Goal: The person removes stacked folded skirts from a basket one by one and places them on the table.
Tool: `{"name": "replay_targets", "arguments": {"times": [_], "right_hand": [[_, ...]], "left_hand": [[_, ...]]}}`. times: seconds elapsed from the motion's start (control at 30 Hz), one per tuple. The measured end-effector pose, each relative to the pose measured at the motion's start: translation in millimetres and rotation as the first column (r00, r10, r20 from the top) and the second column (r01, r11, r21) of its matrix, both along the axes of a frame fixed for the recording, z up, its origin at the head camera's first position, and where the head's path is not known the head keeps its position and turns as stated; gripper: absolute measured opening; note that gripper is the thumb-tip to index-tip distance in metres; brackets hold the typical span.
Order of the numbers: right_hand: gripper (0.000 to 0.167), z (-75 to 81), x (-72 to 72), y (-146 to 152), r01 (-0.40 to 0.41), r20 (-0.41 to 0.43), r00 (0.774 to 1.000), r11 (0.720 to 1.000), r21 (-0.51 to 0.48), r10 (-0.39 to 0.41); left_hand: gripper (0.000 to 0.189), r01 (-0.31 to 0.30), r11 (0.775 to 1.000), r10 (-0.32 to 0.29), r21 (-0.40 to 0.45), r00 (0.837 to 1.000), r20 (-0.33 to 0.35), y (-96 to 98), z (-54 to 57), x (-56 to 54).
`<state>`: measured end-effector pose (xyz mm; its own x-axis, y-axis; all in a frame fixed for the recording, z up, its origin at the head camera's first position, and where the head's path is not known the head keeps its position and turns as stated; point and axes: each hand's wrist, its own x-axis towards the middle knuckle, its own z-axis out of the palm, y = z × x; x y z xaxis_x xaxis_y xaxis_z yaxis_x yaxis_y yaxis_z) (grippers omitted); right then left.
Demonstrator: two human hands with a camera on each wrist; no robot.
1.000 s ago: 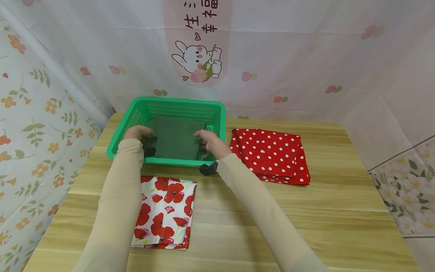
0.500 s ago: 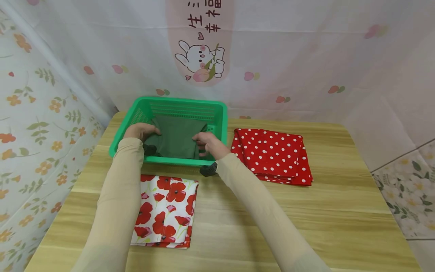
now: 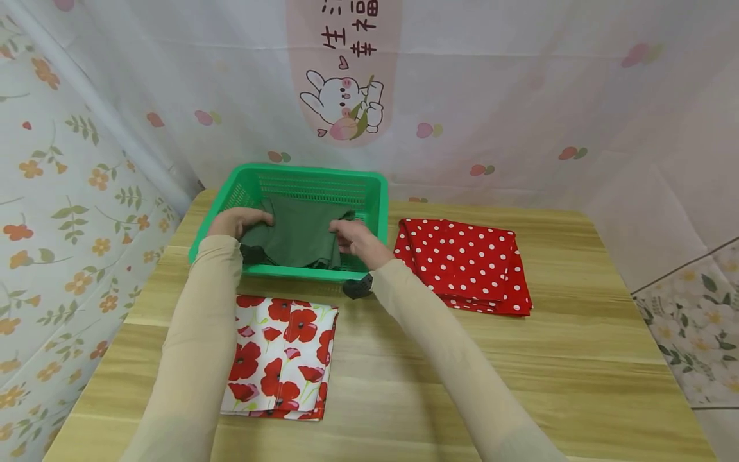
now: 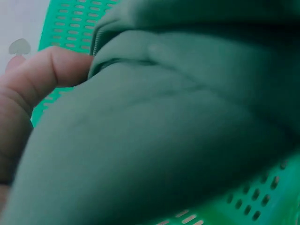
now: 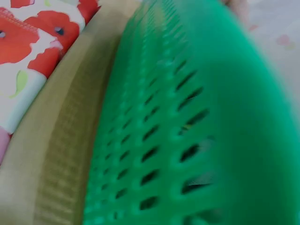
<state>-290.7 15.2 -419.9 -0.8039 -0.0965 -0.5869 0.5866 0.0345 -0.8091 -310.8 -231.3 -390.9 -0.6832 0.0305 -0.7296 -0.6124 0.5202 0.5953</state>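
Note:
A folded dark green cloth (image 3: pixel 303 231) lies in the green plastic basket (image 3: pixel 383 205) at the back left of the table. My left hand (image 3: pixel 238 222) reaches over the basket's left side and grips the cloth's left part. In the left wrist view, a digit (image 4: pixel 70 68) presses against the cloth's folded edge (image 4: pixel 140 93). My right hand (image 3: pixel 359 240) pinches the cloth's right edge, inside the front right corner. The right wrist view shows mostly the basket's blurred front wall (image 5: pixel 154 140), which hides that grip.
A folded white cloth with red poppies (image 3: pixel 283 359) lies in front of the basket, partly under my left forearm. To the basket's right is a folded red polka-dot cloth (image 3: pixel 462 263). A printed curtain (image 3: pixel 491 96) hangs behind the wooden table (image 3: pixel 519 385).
Both hands have taken hold of the green cloth. Its flat surface has become creased and its sides are lifted a little. The other two cloths lie as before.

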Motion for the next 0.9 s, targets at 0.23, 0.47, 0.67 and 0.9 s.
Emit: {"name": "replay_targets", "arguments": {"times": [0.23,0.47,0.67,0.9], "right_hand": [[0.034,31.0,3.9,14.3,-0.057,-0.092,0.995,0.996,-0.072,0.05],[0.015,43.9,5.5,24.9,-0.103,-0.192,0.977,0.992,-0.068,0.089],[0.01,46.8,6.8,33.2,-0.146,-0.248,0.962,0.984,-0.107,0.116],[0.009,47.2,6.0,43.1,-0.206,-0.292,0.942,0.972,-0.109,0.167]], "left_hand": [[0.085,0.02,1.0,-0.018,0.017,0.995,-0.095,-10.8,9.1,2.3],[0.073,-0.002,0.981,0.018,0.196,0.997,-0.08,-11.7,13.4,5.9],[0.043,-0.058,0.947,0.088,0.317,0.993,-0.08,-11.3,14.1,12.2],[0.066,-0.002,0.961,0.041,0.277,0.99,-0.134,-10.4,13.7,16.7]]}}
